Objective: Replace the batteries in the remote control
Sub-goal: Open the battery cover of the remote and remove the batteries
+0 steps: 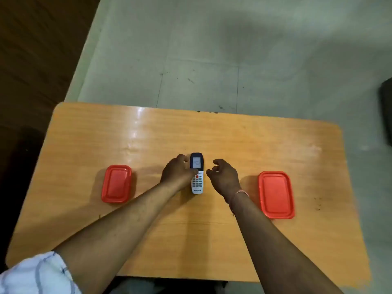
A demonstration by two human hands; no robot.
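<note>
A white remote control (pixel 197 183) with a dark top, a small screen and a red button lies face up in the middle of the wooden table (pixel 254 145). My left hand (pixel 177 172) grips its left side, thumb resting across the keypad near the red button. My right hand (pixel 222 176) hovers just right of the remote with fingers curled apart, holding nothing and not touching it. No batteries are visible.
Two closed red containers sit on the table: one (pixel 116 183) left of my hands, a larger-looking one (pixel 276 194) to the right. A dark object (pixel 386 111) stands at the right edge on the grey floor beyond the table.
</note>
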